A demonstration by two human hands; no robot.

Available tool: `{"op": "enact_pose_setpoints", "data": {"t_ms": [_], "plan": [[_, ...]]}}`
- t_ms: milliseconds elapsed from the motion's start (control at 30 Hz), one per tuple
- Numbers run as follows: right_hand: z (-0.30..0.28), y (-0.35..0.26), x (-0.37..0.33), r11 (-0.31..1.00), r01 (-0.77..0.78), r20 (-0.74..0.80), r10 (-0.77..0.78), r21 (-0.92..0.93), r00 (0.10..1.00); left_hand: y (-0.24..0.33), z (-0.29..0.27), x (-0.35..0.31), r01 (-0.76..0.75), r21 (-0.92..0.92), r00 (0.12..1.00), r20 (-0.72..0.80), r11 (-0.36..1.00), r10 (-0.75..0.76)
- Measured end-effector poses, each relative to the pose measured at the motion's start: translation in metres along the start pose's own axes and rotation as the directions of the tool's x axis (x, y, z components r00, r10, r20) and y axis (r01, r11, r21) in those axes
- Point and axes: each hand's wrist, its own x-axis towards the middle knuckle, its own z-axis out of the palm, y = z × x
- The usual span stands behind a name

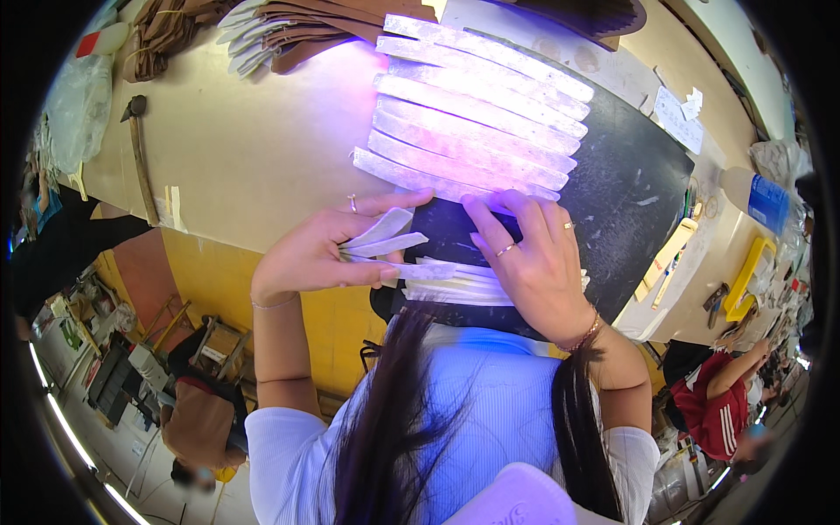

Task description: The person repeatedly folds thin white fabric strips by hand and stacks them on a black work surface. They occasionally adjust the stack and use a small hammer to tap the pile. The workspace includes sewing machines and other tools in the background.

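Note:
My left hand [325, 238] is closed around several pale grey strips [385, 247], which fan out between its thumb and fingers. Its index finger reaches to the near edge of a row of long, pale, curved strips [477, 114] laid side by side under bright purple-white light. My right hand [541, 258] is over the black mat [626, 166], fingers bent and partly apart, its fingertips at the nearest strip of that row. Below its palm lies a stack of narrow whitish strips [459, 284] at the mat's near edge, partly covered by the hand.
Brown strips in bundles [319, 26] lie at the back. A hammer [138, 157] rests at the left. To the right are a yellow tool [750, 278], a bottle with a blue label [757, 199] and a paper [680, 118]. Other people [722, 398] sit beyond the table.

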Motion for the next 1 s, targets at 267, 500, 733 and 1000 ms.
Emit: {"op": "enact_pose_setpoints", "data": {"t_ms": [267,500,733,1000], "plan": [[0.002,0.005,0.004,0.998,-0.050,-0.153,0.053,0.023,0.987,-0.004,-0.004,0.000,-0.033,0.064,0.999,0.038,0.997,0.031],[0.001,0.000,0.016,0.989,-0.150,-0.152,0.148,-0.001,0.977,0.003,-0.004,0.000,-0.005,0.109,0.999,0.052,0.994,-0.001],[-0.002,-0.005,0.019,0.988,-0.151,-0.097,0.150,-0.008,0.984,-0.003,0.003,-0.004,-0.096,0.183,0.995,0.014,0.978,0.095],[-0.012,-0.005,0.018,0.959,-0.137,0.049,0.129,0.250,0.990,0.015,0.017,-0.024,-0.077,0.241,0.995,-0.044,0.968,0.090]]}}
